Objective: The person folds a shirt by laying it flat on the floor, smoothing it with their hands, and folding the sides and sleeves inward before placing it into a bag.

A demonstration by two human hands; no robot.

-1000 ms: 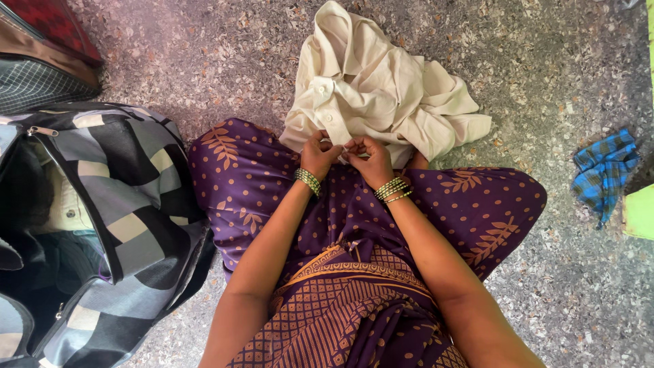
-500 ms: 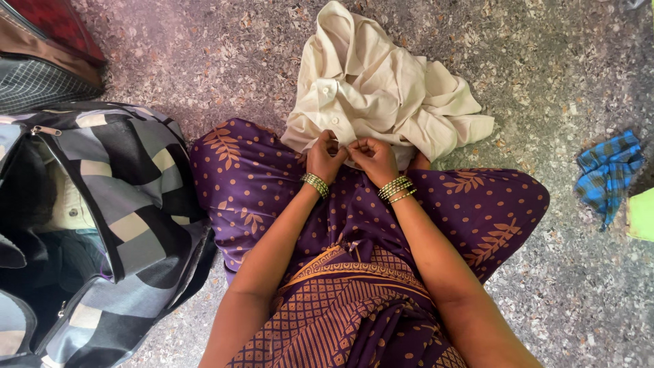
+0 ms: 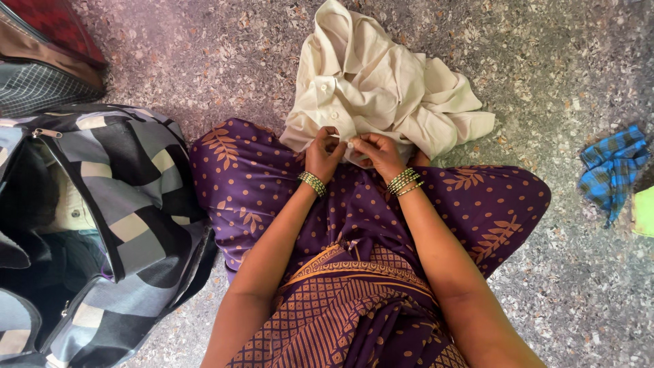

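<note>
Hands meet at the near edge of a cream shirt (image 3: pixel 381 88) that lies crumpled on the speckled stone floor (image 3: pixel 204 61), its lower hem drawn onto the person's lap; the left hand (image 3: pixel 323 151) is closed, its fingers pinching the shirt's buttoned front edge; the right hand (image 3: pixel 381 153) is closed too, thumb and fingertips nipping the same edge just beside the left, so the two hands nearly touch; small buttons show along the placket above the left hand; green and gold bangles (image 3: pixel 312 182) ring the left wrist, and a similar stack (image 3: pixel 404 182) rings the right; the person sits cross-legged in a purple dotted sari (image 3: pixel 354 232) with orange leaf motifs over the knees; to the person's left stands an open travel bag (image 3: pixel 129 204) in grey, black and cream checks, its zip parted and folded clothing visible inside; beyond it, at the upper left corner, lie a dark checked bag (image 3: pixel 34 85) and something red (image 3: pixel 58 24); well apart on the person's right, a blue checked cloth (image 3: pixel 610 170) lies bunched on the floor beside a pale green object (image 3: pixel 644 211) cut off by the edge.
</note>
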